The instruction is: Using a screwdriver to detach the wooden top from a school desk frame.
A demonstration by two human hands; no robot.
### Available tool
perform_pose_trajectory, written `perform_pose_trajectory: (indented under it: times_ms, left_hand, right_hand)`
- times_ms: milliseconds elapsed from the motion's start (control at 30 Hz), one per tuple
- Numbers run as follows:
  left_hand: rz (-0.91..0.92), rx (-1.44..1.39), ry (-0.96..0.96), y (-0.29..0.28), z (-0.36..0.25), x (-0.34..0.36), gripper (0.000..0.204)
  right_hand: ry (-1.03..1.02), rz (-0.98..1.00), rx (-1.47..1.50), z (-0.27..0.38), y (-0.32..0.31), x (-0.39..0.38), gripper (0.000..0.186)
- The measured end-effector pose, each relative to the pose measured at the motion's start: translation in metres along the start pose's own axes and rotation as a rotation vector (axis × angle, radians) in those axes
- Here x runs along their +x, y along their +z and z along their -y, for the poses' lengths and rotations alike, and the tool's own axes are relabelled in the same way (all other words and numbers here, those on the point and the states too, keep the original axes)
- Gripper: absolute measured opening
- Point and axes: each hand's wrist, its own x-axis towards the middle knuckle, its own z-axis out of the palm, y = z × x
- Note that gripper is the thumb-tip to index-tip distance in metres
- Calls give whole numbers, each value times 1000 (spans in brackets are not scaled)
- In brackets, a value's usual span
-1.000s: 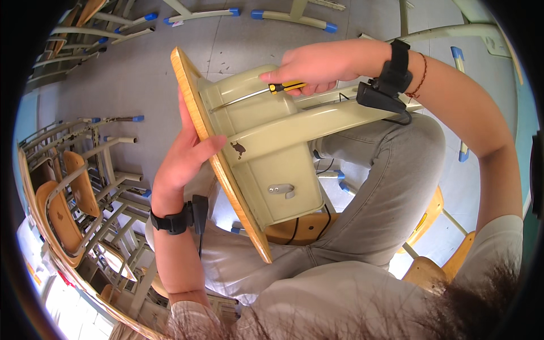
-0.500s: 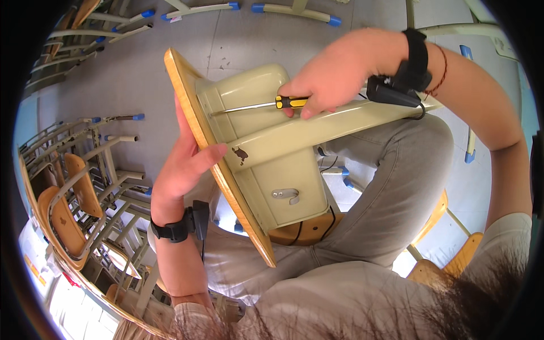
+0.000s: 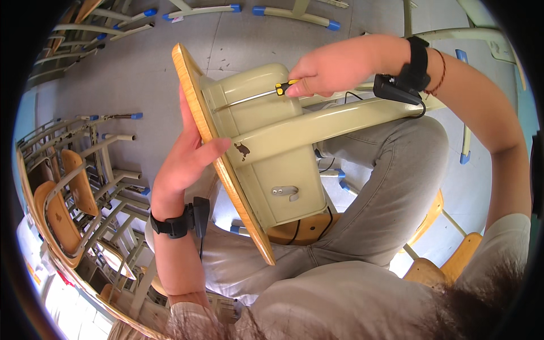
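An overturned school desk rests tilted over my lap, with a wooden top (image 3: 243,212), a cream metal drawer housing (image 3: 283,209), a leg beam (image 3: 300,130) with a chipped dark patch and a grey hook (image 3: 284,190). My left hand (image 3: 182,158) grips the top's left edge, thumb over it, the other fingers partly behind. My right hand (image 3: 334,68) is closed on the yellow-and-black handle of a screwdriver (image 3: 250,98). Its shaft points left to the seam where housing meets wood; whether the tip sits in a screw, I cannot tell. Both wrists wear black strapped devices.
Stacked chairs and desk frames (image 3: 79,181) with wooden seats fill the left side. Blue-capped metal feet (image 3: 294,17) stand on the tiled floor ahead. More frames (image 3: 464,34) are at the upper right, wooden chair parts (image 3: 453,255) at lower right. My bent legs lie beneath the desk.
Over the last second my right hand and the screwdriver handle have shifted rightward, dipping lower and then rising a little, with the hand turning. The desk and left hand have moved only slightly.
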Motion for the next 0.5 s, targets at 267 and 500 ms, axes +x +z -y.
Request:
perform_pose_trajectory:
  times_ms: [267,500]
  left_hand:
    - [-14,16,-13,0,-1,0,112]
    - [-33,8,-25,2,-2,-1,111]
  right_hand:
    - [-104,-309,-532,-6,12,-2,40]
    - [101,104,457,-6,10,8,51]
